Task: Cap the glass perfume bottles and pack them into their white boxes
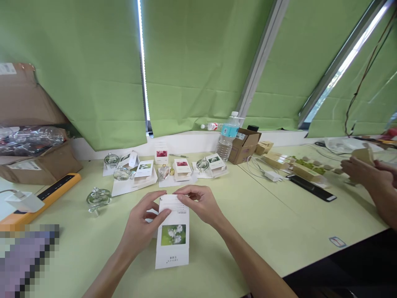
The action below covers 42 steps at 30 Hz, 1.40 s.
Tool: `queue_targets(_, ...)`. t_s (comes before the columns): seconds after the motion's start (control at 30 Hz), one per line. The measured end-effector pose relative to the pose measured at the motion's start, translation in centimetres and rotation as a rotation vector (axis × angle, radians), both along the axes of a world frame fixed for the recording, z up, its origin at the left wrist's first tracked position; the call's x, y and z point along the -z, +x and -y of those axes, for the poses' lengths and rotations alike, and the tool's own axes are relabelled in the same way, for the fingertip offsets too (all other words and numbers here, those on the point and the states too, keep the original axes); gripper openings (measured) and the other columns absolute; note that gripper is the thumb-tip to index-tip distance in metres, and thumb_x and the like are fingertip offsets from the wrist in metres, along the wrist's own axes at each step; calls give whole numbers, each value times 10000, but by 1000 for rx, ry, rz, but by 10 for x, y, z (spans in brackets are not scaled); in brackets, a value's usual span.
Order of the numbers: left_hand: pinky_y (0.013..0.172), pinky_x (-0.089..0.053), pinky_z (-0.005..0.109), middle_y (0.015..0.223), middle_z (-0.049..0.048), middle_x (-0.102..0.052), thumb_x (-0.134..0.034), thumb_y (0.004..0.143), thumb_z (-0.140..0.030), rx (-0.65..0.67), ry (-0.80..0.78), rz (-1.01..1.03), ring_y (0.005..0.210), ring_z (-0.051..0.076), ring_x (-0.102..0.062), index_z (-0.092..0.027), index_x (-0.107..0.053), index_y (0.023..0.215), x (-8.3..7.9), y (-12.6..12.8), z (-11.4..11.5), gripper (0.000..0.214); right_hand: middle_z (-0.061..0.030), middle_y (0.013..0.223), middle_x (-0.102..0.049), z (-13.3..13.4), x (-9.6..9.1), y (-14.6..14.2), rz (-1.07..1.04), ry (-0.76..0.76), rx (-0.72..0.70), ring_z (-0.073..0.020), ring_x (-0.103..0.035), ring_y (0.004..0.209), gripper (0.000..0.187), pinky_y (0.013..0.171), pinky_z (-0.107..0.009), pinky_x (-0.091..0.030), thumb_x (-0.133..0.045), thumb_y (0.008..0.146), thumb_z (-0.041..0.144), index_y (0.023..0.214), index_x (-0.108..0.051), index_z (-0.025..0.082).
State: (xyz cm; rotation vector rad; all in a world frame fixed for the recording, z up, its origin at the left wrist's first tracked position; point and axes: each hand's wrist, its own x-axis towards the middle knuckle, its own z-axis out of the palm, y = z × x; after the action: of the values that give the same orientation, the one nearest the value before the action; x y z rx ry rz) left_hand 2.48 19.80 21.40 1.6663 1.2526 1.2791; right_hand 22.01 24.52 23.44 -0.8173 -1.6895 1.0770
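Note:
In the head view, a white folding card box (pixel 172 256) with a white-flower picture lies before me, its printed front facing up and its long side pointing toward me. My left hand (pixel 145 219) grips its far left edge between thumb and fingers. At the far right corner, my right hand (pixel 200 203) pinches the same box near its end flap. The box's underside is hidden. Left of my hands stands a round glass perfume bottle (pixel 98 198), with a small clear piece (pixel 93 212) beside it.
Several bottles and small flower-picture boxes (pixel 144 167) stand on white sheets behind my hands. A water bottle (pixel 228 136) and brown carton (pixel 245 145) are farther back. An orange power strip (pixel 66 182) lies left. A co-worker's hands (pixel 369 171) hold something at right, beyond a black phone-like slab (pixel 312 188).

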Motion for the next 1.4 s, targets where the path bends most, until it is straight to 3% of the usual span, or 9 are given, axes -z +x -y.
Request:
queue_targets(0.2,586,-530,227,1198,21,-580,-639,828,-370,-1,33,-5,711,98,-573,-312,-585,1173,4,0,-2,355,-73,906,-729,2,2,-1,57,48,18,-194,-660,827,93,654,-278,-500,-649,824,238,814,-716,174)
queue_targets(0.4,587,-539,235,1133,27,-605,-639,829,-373,15,20,8,766,123,-578,-307,-580,1169,5,0,-3,352,-63,865,-721,2,5,-3,87,52,26,-175,-646,778,80,623,-262,-484,-623,823,193,761,-670,169)
queue_targets(0.53,594,-538,236,1110,25,-612,-641,826,-376,9,29,-6,781,129,-569,-312,-584,1166,6,0,-3,351,-56,831,-714,1,6,-5,89,50,23,-167,-637,752,120,621,-260,-481,-624,826,209,713,-637,169)
queue_targets(0.73,590,-539,240,1106,25,-621,-639,824,-386,28,-2,-38,779,134,-590,-314,-588,1163,8,0,-2,350,-51,835,-706,3,5,-9,150,45,2,-167,-632,755,129,653,-273,-490,-657,824,299,812,-688,174)
queue_targets(1.0,608,-551,237,1134,11,-617,-633,830,-375,47,20,-39,805,132,-586,-323,-603,1137,8,2,-2,313,-54,834,-710,4,10,-10,93,-2,14,-152,-623,721,147,628,-256,-489,-663,810,271,709,-639,167)
queue_targets(1.2,606,-552,267,975,38,-654,-649,808,-396,45,-36,-19,815,173,-626,-280,-596,1174,6,3,-2,388,-41,791,-699,4,9,-11,122,5,24,-154,-621,693,198,616,-262,-496,-687,796,366,772,-677,171)
queue_targets(1.4,607,-539,272,854,18,-641,-652,804,-413,60,-90,-7,761,169,-623,-272,-565,1211,7,2,-2,440,-37,768,-697,4,8,-12,125,-25,35,-155,-615,676,179,586,-255,-484,-667,812,350,798,-707,176)
